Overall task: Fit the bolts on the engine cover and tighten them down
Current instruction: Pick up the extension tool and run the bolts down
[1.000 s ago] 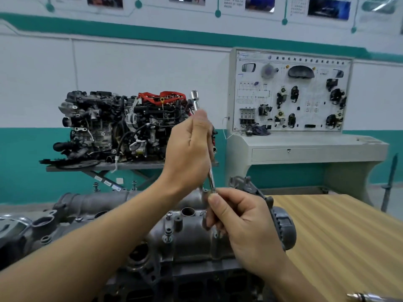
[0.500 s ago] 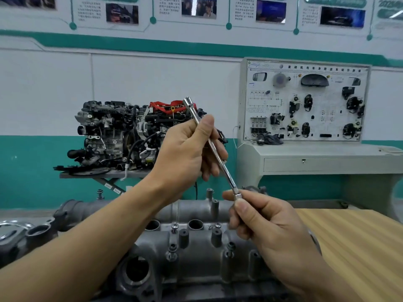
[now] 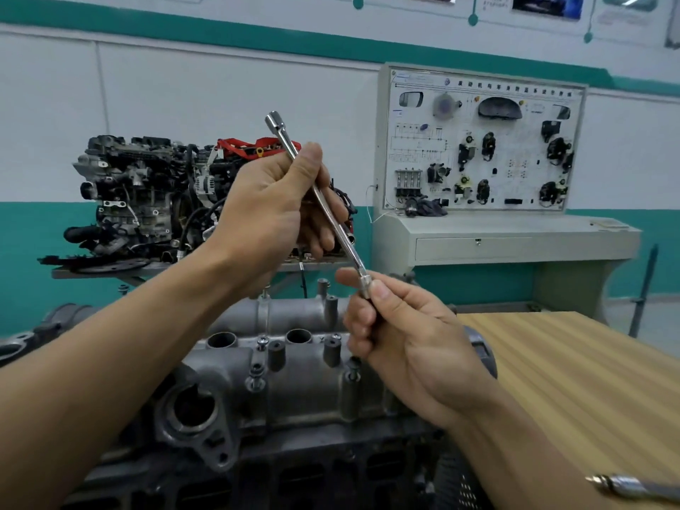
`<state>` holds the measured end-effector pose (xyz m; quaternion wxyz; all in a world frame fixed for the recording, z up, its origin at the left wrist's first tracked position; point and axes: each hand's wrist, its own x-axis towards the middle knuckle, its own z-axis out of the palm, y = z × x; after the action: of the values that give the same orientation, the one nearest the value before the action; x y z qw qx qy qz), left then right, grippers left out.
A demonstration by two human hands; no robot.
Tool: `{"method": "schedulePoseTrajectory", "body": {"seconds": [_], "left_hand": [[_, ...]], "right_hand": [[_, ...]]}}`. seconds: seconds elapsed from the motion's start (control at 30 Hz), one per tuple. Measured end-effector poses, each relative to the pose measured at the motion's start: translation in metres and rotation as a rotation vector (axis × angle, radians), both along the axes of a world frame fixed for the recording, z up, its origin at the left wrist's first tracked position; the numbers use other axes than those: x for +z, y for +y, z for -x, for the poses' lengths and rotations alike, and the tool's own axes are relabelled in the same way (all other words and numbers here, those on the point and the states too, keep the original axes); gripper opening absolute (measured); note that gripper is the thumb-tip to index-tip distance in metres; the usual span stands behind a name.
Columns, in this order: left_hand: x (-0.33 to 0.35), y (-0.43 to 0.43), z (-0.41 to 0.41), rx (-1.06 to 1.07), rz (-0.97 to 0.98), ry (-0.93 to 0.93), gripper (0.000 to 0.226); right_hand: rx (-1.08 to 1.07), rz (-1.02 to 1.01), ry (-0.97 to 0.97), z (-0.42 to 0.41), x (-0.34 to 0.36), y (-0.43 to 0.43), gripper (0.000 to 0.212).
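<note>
Evidently not far along, judging from the layout. Can make out several bolts [image 3: 256, 373] standing in the engine cover [image 3: 301, 384] at lower centre of the frame, with heads proud of the bosses, so probably fitted loosely and not yet wound down; cannot vouch for every hole. Gripping an extension bar [image 3: 320, 200] with the left hand [image 3: 272, 211] at centre frame, fingers and thumb curled round the upper shaft, held slanting from upper left to lower right. Pinching the small socket [image 3: 366, 285] at the bar's lower end with the right hand [image 3: 412, 336], thumb and forefinger closed on it, other fingers curled. Seems to be seating or checking the socket on the bar, well above the cover and touching no bolt. Left to do, by this reckoning: bring the tool down and tighten each bolt in turn.

As for containers, see none proper. Can count two open round bores [image 3: 222, 339] along the cover's upper edge and a larger port [image 3: 193, 406] at lower left, all dark inside with nothing visible in them. Note a closed drawer [image 3: 474, 248] in the console right of centre; contents hidden. Spot another metal tool [image 3: 633, 485] lying on the wooden bench [image 3: 552, 362] in the lower right corner.
</note>
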<state>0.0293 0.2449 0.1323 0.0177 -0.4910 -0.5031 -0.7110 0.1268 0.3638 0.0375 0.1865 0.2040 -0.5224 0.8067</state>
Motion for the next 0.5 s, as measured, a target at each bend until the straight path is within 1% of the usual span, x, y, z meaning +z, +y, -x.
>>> {"method": "schedulePoseTrajectory", "body": {"seconds": [0.1,0.2,0.37,0.5], "left_hand": [[0.0005,0.0003,-0.0008,-0.011,-0.001,-0.001,0.035],[0.0006,0.0,-0.0015,-0.024,0.012,0.017,0.034],[0.0008,-0.0021,-0.0014,-0.02,0.0,0.065,0.034],[0.0005,-0.003,0.0004,-0.01,-0.034,0.116,0.035]], "right_hand": [[0.062,0.057,0.006,0.001,-0.0001,0.0028,0.029],[0.06,0.08,0.003,0.0023,-0.0009,0.0024,0.031],[-0.007,0.103,0.004,-0.0003,-0.0006,0.0012,0.026],[-0.077,0.107,0.009,0.0002,-0.0013,-0.0025,0.03]]}}
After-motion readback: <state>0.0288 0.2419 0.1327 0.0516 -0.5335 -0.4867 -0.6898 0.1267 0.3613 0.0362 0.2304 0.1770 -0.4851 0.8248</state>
